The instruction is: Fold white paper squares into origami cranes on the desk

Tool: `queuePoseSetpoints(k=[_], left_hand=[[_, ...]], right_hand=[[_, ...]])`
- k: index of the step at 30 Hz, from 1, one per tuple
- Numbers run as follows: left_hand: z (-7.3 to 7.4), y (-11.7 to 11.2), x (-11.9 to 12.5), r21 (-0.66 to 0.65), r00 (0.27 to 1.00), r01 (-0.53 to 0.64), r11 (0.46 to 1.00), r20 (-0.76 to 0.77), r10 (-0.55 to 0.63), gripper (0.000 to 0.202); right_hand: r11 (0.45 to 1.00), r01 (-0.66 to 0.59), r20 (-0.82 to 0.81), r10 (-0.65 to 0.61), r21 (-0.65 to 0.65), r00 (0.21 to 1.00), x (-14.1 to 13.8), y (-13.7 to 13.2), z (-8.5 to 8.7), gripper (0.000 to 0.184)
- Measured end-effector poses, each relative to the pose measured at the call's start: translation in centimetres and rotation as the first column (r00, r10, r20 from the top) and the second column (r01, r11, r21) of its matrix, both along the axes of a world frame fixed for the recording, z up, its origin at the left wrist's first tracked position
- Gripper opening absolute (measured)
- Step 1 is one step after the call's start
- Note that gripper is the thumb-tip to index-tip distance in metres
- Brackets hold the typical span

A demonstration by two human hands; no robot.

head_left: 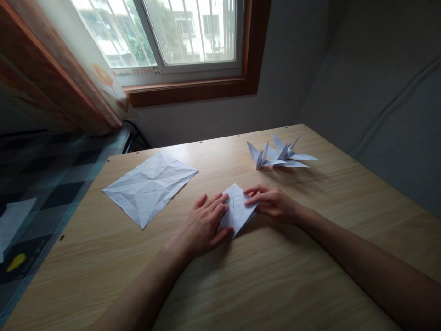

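A small white folded paper [238,212], diamond-shaped with a crease down its middle, lies on the wooden table [113,276]. My left hand [206,223] rests on its left side, fingers stretched out flat and thumb by the bottom corner. At the right edge, my right hand [275,203] pinches the paper, with fingertips on top; the thumb is mostly hidden. To the left is a creased, unfolded paper sheet [151,186], touched by neither hand. Beyond my right hand stand white paper cranes [280,155] close together, their wings overlapping.
A lower surface with a checked cloth [72,184] adjoins the table on the left, with a white sheet [15,220] on it. A curtain [69,69] hangs beside the window [200,32] behind. A cable [386,108] runs along the right wall.
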State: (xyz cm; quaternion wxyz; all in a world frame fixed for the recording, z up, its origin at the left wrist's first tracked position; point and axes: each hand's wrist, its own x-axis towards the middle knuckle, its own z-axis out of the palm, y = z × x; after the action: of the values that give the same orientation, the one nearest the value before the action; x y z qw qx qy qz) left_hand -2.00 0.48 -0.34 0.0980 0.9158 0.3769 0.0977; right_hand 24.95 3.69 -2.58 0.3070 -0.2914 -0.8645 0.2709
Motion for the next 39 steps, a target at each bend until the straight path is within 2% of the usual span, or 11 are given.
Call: queuePoseSetpoints(k=[5,12,18,22,24,28,33,39], left_hand=[[0.4,-0.1,0.1,-0.014,1.000,0.020,1.000,0.000,-0.020,0.044],[0.5,-0.3,0.5,-0.002,1.000,0.024,1.000,-0.003,-0.024,0.035],[0.1,-0.7,1.2,0.050,1.000,-0.011,0.999,-0.002,0.011,0.039],[0.2,-0.9,1.3,0.037,1.000,-0.018,0.999,-0.025,0.019,0.039],[0.3,-0.9,1.3,0.031,0.999,-0.023,0.999,-0.026,0.023,0.040],[0.4,-0.9,1.2,0.035,1.000,-0.018,0.999,-0.014,0.019,0.045],[0.1,-0.7,0.9,0.047,1.000,-0.014,0.999,-0.019,0.015,0.051],[-0.2,-0.4,0.7,0.042,1.000,-0.004,0.999,-0.025,0.005,0.060]], right_hand=[[0.997,0.041,0.089,-0.047,0.065,0.995,-0.6,0.0,0.5,0.013],[0.947,0.295,0.215,-0.317,0.128,0.924,-2.9,-0.5,0.3,0.010],[0.893,0.336,0.312,-0.424,0.299,0.850,-3.3,-1.1,0.4,0.020],[0.842,0.353,0.329,-0.496,0.407,0.804,-3.7,-2.2,0.9,0.015],[0.831,0.330,0.330,-0.497,0.448,0.803,-4.2,-3.1,1.1,0.012],[0.855,0.286,0.334,-0.446,0.432,0.830,-4.8,-4.4,1.1,0.011],[0.869,0.204,0.290,-0.358,0.450,0.888,-4.9,-4.8,0.8,0.020],[0.930,0.124,0.286,-0.230,0.345,0.930,-5.0,-5.2,1.0,0.026]])
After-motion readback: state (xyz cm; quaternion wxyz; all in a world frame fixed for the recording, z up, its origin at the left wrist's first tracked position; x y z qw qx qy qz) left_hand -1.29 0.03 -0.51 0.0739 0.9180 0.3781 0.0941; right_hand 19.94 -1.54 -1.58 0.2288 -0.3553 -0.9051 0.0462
